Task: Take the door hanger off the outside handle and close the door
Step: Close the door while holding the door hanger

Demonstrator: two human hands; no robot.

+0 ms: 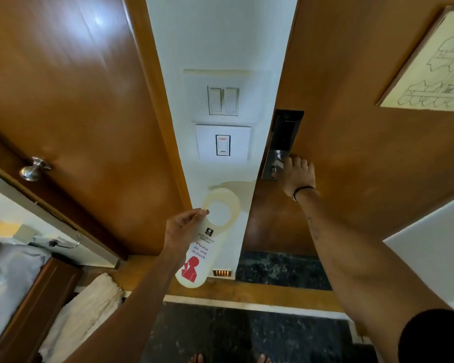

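Note:
My left hand (180, 231) holds a white door hanger (209, 238) by its edge, in front of the white wall strip; it reads "Please do not disturb" with a red figure and has a round hole at the top. The wooden door (357, 132) fills the right side and sits against its frame. Its dark lock plate (283, 142) carries a metal handle (277, 166). My right hand (296, 175) is closed over that handle, hiding most of it.
Light switches (222, 100) and a single switch (222, 145) sit on the wall strip. A second wooden door with a round metal knob (33, 169) stands left. A framed floor plan (430, 66) hangs on the right door. A white towel (87, 315) lies lower left; my bare toes show below.

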